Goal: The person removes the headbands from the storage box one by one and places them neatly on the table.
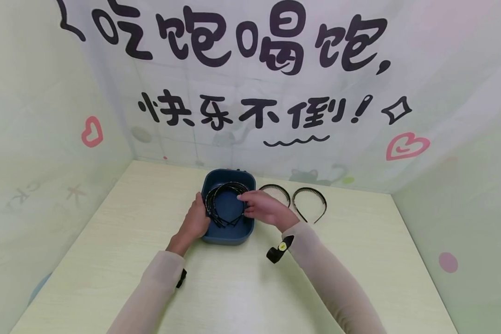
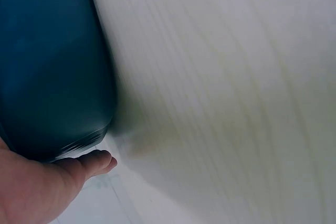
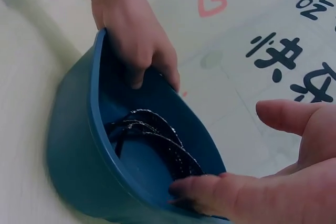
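In the head view a dark blue bin (image 1: 227, 240) stands on the table, with several black headbands (image 1: 212, 202) lying inside it. My left hand (image 1: 196, 217) grips the bin's left wall, its thumb reaching over the rim in the right wrist view. At the opposite rim is my right hand (image 1: 265, 207). Its thumb is raised apart from the fingers (image 3: 210, 191), which extend into the bin beside the headbands' near ends. Whether those fingertips touch a headband cannot be told. The left wrist view shows the bin's outer wall (image 2: 58, 66) against the left hand (image 2: 47, 184).
Two toothed black headbands lie on the table (image 1: 359, 260) right of the bin: one (image 1: 281, 189) partly behind my right hand, the other (image 1: 326, 204) farther right. A printed cloth backdrop (image 1: 250, 83) rises behind and along both sides.
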Available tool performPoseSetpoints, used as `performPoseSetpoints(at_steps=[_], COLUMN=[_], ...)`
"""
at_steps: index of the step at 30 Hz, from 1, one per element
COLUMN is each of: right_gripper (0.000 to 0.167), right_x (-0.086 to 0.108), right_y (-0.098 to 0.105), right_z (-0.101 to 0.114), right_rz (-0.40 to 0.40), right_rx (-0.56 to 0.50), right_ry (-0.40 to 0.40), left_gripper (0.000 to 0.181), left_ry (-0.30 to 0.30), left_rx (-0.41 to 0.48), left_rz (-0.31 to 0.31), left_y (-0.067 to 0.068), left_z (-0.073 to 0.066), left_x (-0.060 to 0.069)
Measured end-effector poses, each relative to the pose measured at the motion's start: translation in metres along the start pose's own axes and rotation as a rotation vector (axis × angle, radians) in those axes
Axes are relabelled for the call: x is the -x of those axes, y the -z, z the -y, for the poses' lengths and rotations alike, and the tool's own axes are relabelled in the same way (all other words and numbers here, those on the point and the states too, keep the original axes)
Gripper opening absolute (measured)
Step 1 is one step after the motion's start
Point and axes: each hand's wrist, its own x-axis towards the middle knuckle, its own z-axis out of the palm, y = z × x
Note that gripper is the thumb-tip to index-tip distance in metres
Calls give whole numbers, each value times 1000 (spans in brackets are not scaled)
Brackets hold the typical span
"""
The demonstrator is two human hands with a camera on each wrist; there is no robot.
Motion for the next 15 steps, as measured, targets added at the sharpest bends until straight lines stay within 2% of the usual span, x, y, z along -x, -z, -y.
performPoseSetpoints(at_steps=[3, 8, 11, 15], right_gripper=[35, 59, 67, 68], right_x=[-2, -6, -7, -10], right_y=[-7, -15, -18, -21], right_z=[-2, -2, -3, -4], right_rz=[-33, -110, -153, -191], right_rx=[31, 138, 199, 225], right_ry=[4, 24, 22, 29], left_gripper=[78, 79, 78, 78], left_ry=[0, 1, 3, 7], left_rx=[5, 9, 7, 3], left_rz=[2, 4, 3, 3], left_y=[-1, -1, 0, 1], left_z=[0, -2, -3, -3], left_x=[0, 1, 1, 1])
